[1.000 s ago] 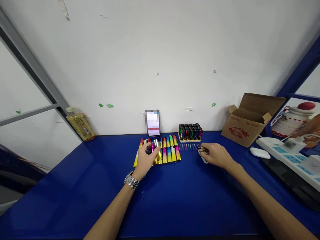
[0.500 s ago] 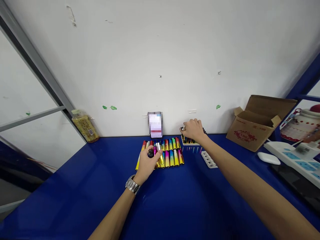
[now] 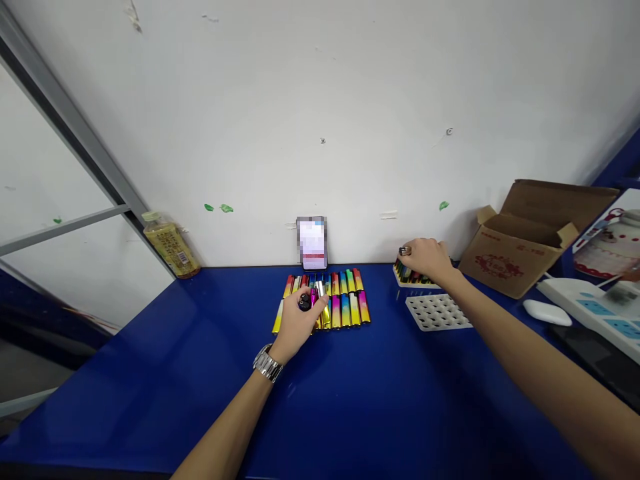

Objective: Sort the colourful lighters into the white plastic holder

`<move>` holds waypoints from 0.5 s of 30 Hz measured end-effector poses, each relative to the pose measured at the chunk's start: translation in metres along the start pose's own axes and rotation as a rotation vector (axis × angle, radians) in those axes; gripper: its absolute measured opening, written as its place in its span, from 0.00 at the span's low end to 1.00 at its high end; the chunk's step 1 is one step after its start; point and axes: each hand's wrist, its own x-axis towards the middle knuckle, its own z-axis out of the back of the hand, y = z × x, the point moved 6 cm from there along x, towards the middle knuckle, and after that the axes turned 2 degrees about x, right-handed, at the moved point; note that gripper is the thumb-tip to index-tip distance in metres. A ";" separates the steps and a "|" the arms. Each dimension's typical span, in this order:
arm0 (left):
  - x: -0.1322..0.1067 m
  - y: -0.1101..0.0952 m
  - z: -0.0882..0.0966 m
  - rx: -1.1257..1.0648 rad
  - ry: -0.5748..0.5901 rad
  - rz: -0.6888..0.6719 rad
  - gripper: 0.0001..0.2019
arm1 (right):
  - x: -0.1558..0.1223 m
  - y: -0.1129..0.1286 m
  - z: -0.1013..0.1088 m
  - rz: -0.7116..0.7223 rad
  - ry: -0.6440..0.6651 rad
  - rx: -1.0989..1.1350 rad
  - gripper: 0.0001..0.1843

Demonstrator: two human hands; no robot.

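Rows of shiny rainbow-coloured lighters [image 3: 345, 303] lie on the blue table [image 3: 200, 373] near the wall. My left hand [image 3: 299, 321], with a metal watch on the wrist, rests on their left end, fingers closed round a black-capped lighter [image 3: 305, 302]. My right hand [image 3: 425, 259] lies over a white tray of upright lighters [image 3: 407, 275] by the wall, fingers closed, with a small metal-topped lighter at the fingertips. A white holder with empty holes [image 3: 437, 311] lies in front of that tray.
A phone [image 3: 312, 243] leans on the wall behind the lighters. A drink bottle [image 3: 170, 248] stands at the left. At the right are an open cardboard box [image 3: 535, 237], a white mouse-like object [image 3: 547, 312] and a white power strip [image 3: 595, 317].
My right hand went from the table up to the tray of upright lighters, and the tray now sits further right. The empty white holder has come into full view. My left hand stayed put.
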 end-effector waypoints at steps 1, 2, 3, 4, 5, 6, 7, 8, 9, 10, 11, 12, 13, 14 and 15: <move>0.000 0.000 -0.001 -0.002 0.003 0.001 0.15 | -0.001 -0.006 0.001 -0.014 -0.003 -0.006 0.17; 0.000 0.000 -0.002 -0.004 0.006 0.001 0.15 | -0.002 -0.009 0.002 -0.021 -0.013 -0.012 0.17; 0.000 0.000 -0.002 -0.006 0.007 -0.001 0.15 | -0.005 -0.011 0.004 -0.026 -0.034 -0.014 0.17; 0.000 -0.001 -0.003 -0.008 0.008 -0.004 0.16 | -0.007 -0.011 0.008 -0.032 -0.063 -0.008 0.18; 0.000 -0.001 -0.003 -0.009 0.011 -0.007 0.16 | -0.011 -0.009 0.012 -0.046 -0.097 0.009 0.20; 0.000 -0.001 -0.003 -0.009 0.012 -0.009 0.16 | -0.015 -0.006 0.016 -0.060 -0.122 0.042 0.22; 0.000 -0.002 -0.004 -0.009 0.015 -0.009 0.16 | -0.020 -0.001 0.018 -0.068 -0.126 0.097 0.25; 0.000 -0.002 -0.004 -0.010 0.019 -0.007 0.17 | -0.025 0.006 0.019 -0.064 -0.098 0.175 0.26; 0.000 -0.001 -0.004 -0.011 0.020 -0.003 0.17 | -0.029 0.015 0.016 -0.034 -0.039 0.273 0.24; 0.000 -0.001 -0.004 -0.014 0.022 0.001 0.16 | -0.034 0.026 0.012 0.019 0.041 0.384 0.21; 0.000 -0.001 -0.004 -0.016 0.022 0.006 0.16 | -0.038 0.037 0.007 0.067 0.114 0.483 0.17; 0.000 0.000 -0.004 -0.018 0.024 0.009 0.16 | -0.042 0.046 0.001 0.100 0.170 0.551 0.15; 0.000 0.000 -0.004 -0.019 0.026 0.010 0.16 | -0.045 0.053 -0.005 0.114 0.209 0.583 0.13; 0.000 0.001 -0.004 -0.018 0.025 0.009 0.16 | -0.046 0.057 -0.012 0.103 0.217 0.572 0.12; 0.000 0.002 -0.005 -0.017 0.025 0.006 0.16 | -0.046 0.060 -0.020 0.089 0.210 0.526 0.11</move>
